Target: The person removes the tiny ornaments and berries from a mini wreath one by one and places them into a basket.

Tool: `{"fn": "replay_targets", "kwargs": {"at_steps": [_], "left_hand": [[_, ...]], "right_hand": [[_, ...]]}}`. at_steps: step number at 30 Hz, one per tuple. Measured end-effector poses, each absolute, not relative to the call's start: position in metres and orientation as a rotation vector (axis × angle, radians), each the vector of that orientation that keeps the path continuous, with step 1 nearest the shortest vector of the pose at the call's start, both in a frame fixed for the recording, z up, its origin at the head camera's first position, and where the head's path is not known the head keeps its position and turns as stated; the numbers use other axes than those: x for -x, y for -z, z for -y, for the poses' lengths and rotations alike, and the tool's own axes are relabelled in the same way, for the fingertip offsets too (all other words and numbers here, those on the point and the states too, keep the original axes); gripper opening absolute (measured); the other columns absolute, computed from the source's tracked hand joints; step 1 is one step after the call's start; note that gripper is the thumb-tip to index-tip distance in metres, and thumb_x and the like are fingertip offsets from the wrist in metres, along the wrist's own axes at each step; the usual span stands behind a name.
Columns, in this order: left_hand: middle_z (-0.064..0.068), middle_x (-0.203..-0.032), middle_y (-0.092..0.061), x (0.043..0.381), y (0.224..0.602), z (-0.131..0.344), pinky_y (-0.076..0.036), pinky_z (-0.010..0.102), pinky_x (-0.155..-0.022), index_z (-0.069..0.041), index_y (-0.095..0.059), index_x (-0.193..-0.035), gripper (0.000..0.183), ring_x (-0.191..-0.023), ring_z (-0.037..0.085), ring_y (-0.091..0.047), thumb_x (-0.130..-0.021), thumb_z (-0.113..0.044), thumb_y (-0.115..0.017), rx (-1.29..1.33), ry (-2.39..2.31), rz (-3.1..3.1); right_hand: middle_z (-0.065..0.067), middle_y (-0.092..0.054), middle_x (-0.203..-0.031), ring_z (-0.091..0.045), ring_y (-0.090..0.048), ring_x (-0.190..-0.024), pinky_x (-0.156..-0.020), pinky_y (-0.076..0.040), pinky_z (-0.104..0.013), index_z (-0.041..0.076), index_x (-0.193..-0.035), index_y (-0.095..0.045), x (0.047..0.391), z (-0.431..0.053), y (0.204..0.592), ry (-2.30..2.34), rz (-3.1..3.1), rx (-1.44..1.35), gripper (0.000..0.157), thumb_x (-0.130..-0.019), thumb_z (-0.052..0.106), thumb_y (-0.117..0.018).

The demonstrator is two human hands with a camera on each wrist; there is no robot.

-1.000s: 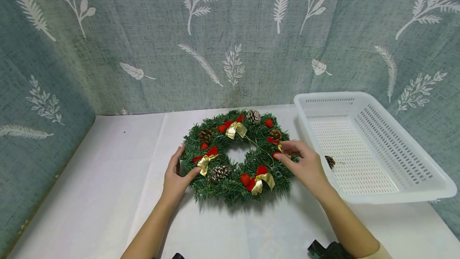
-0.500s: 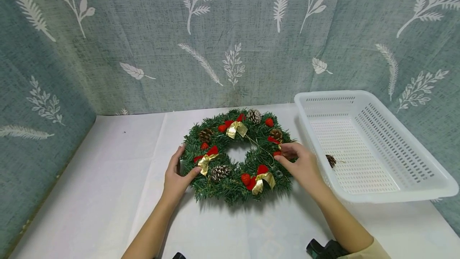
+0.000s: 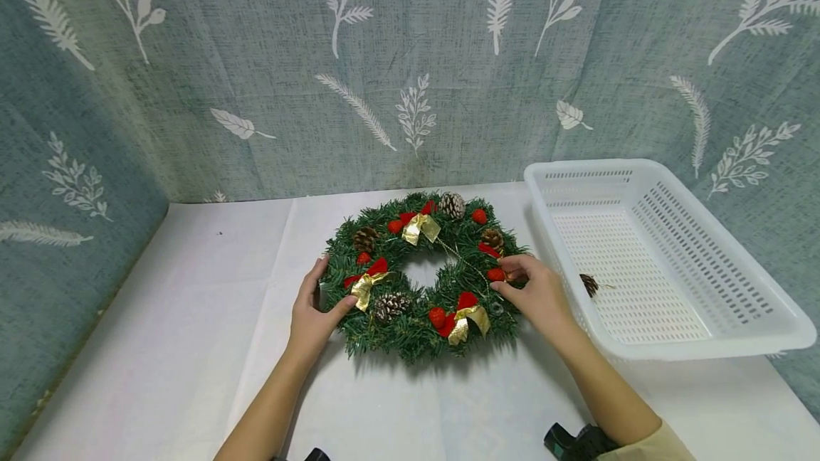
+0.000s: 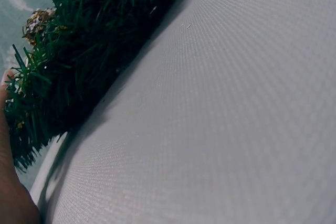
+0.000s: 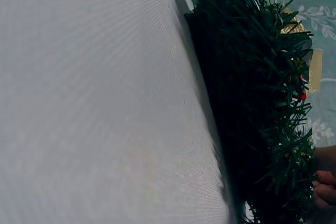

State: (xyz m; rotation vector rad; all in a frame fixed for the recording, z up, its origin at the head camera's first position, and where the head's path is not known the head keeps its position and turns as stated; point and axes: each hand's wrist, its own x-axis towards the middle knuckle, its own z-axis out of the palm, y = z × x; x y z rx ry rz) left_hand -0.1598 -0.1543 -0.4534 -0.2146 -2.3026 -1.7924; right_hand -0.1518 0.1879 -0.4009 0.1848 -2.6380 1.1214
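A green Christmas wreath (image 3: 410, 340) lies on the white-covered table, decorated with pine cones (image 3: 392, 306), red berries (image 3: 479, 216) and red and gold bows (image 3: 470, 322). My left hand (image 3: 314, 319) holds its left rim, thumb on top beside a gold bow (image 3: 362, 292), fingers round the outer side. On the right side, my right hand (image 3: 538, 297) has thumb and fingers at a partly hidden red and gold bow (image 3: 490, 250), next to a red berry (image 3: 496, 274). The fingertips cover much of that bow. Both wrist views show the wreath (image 4: 100, 51) from its side.
A white perforated plastic basket (image 3: 737, 351) stands to the right, close to my right forearm. One small brown pine cone (image 3: 589, 284) with a thin wire lies inside it. Patterned green-grey cloth (image 3: 269, 77) hangs behind the table (image 3: 211, 290) and along its sides.
My right fingers have shifted slightly at the wreath's right side, and the red berry beside them shows more fully. The left hand and the wreath have stayed put.
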Motion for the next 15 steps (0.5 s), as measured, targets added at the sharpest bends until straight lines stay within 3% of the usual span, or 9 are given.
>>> {"fn": "replay_targets", "kwargs": {"at_steps": [15], "left_hand": [[0.008,-0.157,-0.019,0.1590,0.4532,0.1537,-0.016,0.046,-0.117,-0.017,-0.031,-0.149,0.079,-0.145,0.024,-0.012,-0.083,-0.006,-0.072,0.219,1.789,2.311]], "right_hand": [[-0.012,-0.067,-0.094,-0.023,-0.061,-0.081,-0.072,-0.052,-0.035,0.000,-0.100,-0.069,0.1532,-0.1858,0.4079,-1.074,2.600,-0.213,0.030,-0.073,0.008,-0.080]]}}
